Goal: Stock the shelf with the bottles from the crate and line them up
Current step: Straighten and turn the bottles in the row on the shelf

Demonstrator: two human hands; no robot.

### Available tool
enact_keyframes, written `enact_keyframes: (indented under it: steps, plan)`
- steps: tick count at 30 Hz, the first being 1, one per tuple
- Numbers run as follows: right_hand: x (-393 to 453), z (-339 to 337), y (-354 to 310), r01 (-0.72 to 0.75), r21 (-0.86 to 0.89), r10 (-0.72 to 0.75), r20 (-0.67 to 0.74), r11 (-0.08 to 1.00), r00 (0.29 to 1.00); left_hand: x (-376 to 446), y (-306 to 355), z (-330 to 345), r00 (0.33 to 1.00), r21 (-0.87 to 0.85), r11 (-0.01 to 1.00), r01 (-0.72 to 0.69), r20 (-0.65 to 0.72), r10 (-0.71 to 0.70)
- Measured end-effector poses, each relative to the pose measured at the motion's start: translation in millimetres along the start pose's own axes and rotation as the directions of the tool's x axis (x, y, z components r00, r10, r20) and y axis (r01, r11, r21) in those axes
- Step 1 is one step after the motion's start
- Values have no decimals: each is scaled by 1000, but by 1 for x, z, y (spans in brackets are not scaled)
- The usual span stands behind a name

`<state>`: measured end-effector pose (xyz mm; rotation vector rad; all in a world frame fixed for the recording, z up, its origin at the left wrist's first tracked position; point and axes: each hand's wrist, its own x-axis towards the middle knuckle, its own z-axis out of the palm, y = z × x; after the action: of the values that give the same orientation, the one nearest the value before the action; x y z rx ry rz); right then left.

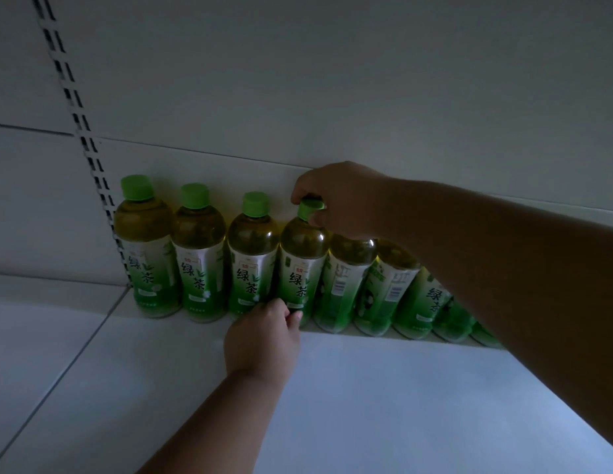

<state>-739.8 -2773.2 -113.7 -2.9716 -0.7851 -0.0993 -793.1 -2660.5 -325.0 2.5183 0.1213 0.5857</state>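
Several green tea bottles with green caps stand in a row against the back wall of a white shelf (366,388). My right hand (335,196) grips the cap of the fourth bottle from the left (303,258). My left hand (264,340) pinches the base of that same bottle. Three bottles to its left (199,254) face forward with labels showing. The bottles to its right (346,282) are turned various ways, and my right forearm hides their tops. No crate is in view.
A slotted upright rail (89,155) runs down the back wall at the left end of the row. A neighbouring shelf section (34,336) lies to the left. The scene is dim.
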Motion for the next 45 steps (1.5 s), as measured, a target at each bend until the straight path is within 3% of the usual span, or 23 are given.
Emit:
enact_keyframes:
  steps: [5, 11, 15, 23, 26, 33, 39, 45]
  plan:
    - [-18, -6, 7, -45, 45, 48, -69, 998, 996, -8, 4, -13, 996, 3, 998, 62, 71, -62]
    - [-37, -12, 41, -92, -65, 88, -69, 994, 994, -26, 25, -23, 991, -56, 996, -65, 109, 71]
    - [-40, -14, 52, -85, -36, 83, -38, 996, 996, -20, 44, -24, 980, -132, 990, -58, 181, 82]
    - [-35, 0, 51, -34, -103, 34, -5, 994, 999, -33, 45, 6, 991, -244, 968, -55, 106, 83]
    - [-35, -6, 52, 6, -137, -1, 31, 991, 1000, -35, 50, 15, 992, -216, 974, -65, 90, 86]
    - [-34, -3, 48, -84, -116, 83, -7, 990, 996, -34, 45, 20, 990, -167, 976, -138, 8, 141]
    - [-31, -1, 43, -134, -213, 125, -53, 968, 991, -23, 62, 22, 1000, -151, 989, -7, -19, 5]
    - [-32, 4, 45, -155, -159, 144, -79, 975, 986, -8, 58, 22, 999, 3, 999, 48, 14, -48]
